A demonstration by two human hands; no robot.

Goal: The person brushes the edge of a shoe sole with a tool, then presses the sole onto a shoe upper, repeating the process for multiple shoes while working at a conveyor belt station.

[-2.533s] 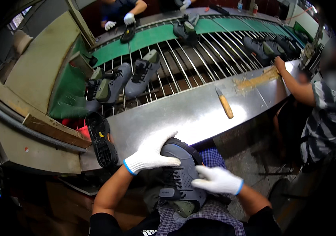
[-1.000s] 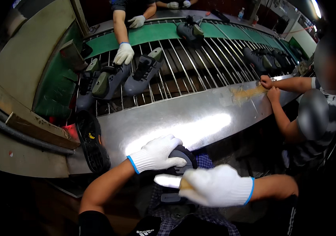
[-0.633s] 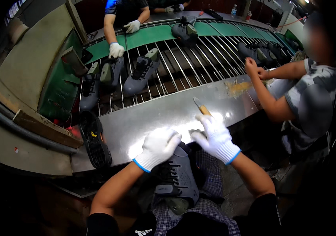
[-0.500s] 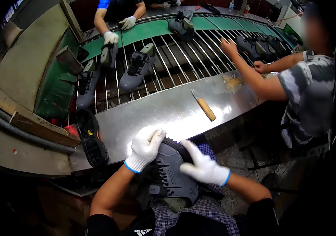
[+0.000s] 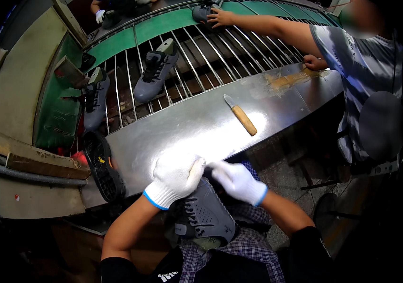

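Observation:
A grey shoe upper [image 5: 208, 214] with black laces and small perforations rests against my lap, toe pointing away toward the metal bench. A greenish last [image 5: 207, 243] shows in its ankle opening. My left hand [image 5: 175, 177], in a white knit glove with a blue hem, is closed over the toe end. Beside it, my right hand [image 5: 239, 183], gloved the same way, has its fingers curled at the toe's right edge, close to the left fingertips. The gloves cover the toe tip, and the right fingers are slightly blurred.
A wooden-handled knife [image 5: 244, 120] lies on the metal bench [image 5: 173, 127]. At the bench's left end is a loose black sole [image 5: 103, 165]. Grey shoes [image 5: 156, 75] stand on the metal rods beyond. At the right, a co-worker's arm [image 5: 277, 29] reaches to a far shoe [image 5: 202, 13].
My right hand has moved in toward my left, its fingers curling at the toe. The right co-worker's arm has stretched across to the far shoe. The far person's shoe has left the rods.

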